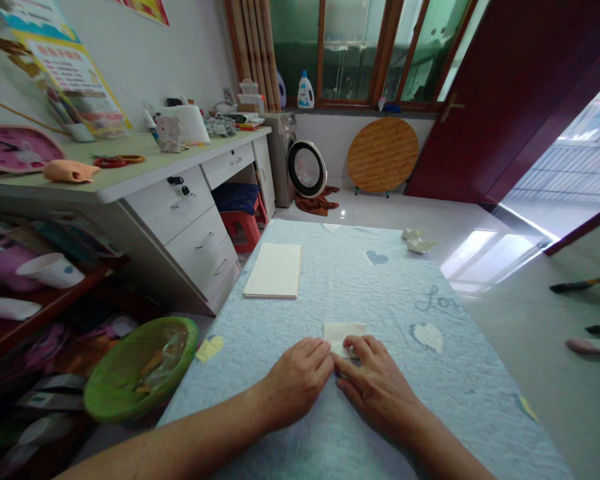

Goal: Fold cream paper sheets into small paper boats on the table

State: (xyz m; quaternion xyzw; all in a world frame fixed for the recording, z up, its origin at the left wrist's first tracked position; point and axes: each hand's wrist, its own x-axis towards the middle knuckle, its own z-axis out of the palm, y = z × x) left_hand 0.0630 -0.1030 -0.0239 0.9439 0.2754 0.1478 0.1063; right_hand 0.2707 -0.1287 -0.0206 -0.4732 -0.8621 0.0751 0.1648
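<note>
- Folded cream paper (345, 335) just ahead of the fingertips, between both hands, long axis crosswise.
- Right hand (375, 387) nearer, fingers (355, 345) flat and open on the paper, pressing, not clenched.
- Left hand (295, 380) also flat and open, fingertips (324, 348) at the paper's left end.
- Beneath the fingers, a quilted blue cover (410, 393).

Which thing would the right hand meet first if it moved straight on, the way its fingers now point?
The folded cream paper comes first: the right hand already seems to touch it, though the exact contact is hard to judge from this view.
</note>
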